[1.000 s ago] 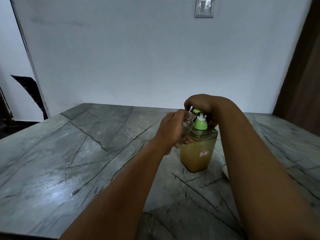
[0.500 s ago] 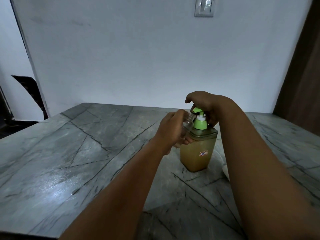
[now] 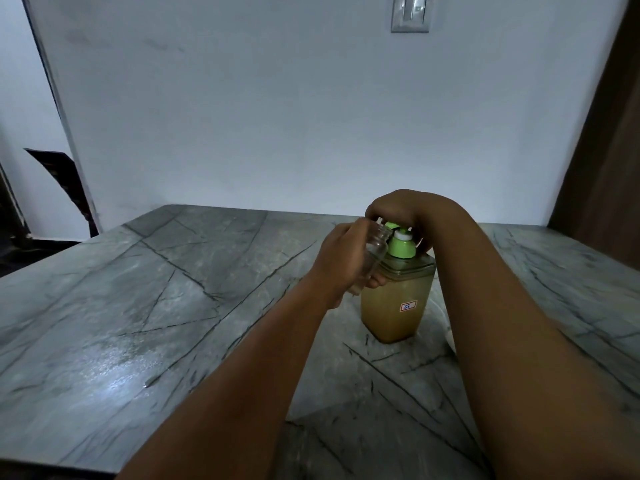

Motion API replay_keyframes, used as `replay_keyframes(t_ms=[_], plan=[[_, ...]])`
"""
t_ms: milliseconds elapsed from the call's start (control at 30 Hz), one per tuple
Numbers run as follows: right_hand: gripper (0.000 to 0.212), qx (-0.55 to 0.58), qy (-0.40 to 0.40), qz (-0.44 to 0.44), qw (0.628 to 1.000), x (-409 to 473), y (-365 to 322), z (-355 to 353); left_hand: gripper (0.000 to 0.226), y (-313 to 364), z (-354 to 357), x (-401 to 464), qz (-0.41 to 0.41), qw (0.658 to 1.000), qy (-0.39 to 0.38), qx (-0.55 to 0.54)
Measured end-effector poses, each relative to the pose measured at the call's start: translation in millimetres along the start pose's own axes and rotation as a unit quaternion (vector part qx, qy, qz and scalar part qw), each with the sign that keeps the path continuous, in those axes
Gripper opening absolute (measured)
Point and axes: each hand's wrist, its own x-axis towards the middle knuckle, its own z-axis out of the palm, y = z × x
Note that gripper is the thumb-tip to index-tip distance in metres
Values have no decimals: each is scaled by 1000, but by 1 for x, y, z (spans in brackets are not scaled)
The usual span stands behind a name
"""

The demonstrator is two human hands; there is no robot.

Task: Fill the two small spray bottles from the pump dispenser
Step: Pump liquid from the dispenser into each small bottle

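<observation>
**Grey stone worktop: bottle held at the pump**

Grey veined stone forms the worktop, and on its right part, toward the far edge, stands the pump dispenser, a squarish clear container holding yellowish-brown liquid, with a green pump head and a small sticker on its near face.

We hold a small clear spray bottle, uncapped and tilted, with its open neck just beside the pump's nozzle. Our left hand grips this bottle, fingers curled round its body, against the dispenser's left side. Our right hand rests over the pump head with its fingers curled down across the top; the nozzle tip shows just under the knuckles. Both forearms reach in from the near edge.

Behind the worktop rises a plain pale wall with a light switch near the top. A dark wooden panel stands at the far right.
</observation>
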Motion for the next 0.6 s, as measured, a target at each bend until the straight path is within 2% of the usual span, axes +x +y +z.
replay_keyframes(t_ms=[133, 200, 367, 600], plan=[[34, 130, -4, 10, 992, 4, 5, -8, 36, 0, -1, 0, 5, 1000, -7, 2], [37, 156, -18, 29, 987, 7, 7, -10, 35, -1, -2, 0, 4, 1000, -8, 1], [25, 113, -40, 27, 992, 5, 7, -4, 36, 0, -3, -1, -7, 1000, -11, -4], [15, 37, -14, -5, 999, -2, 2, -1, 34, 1, -3, 0, -11, 1000, -9, 3]])
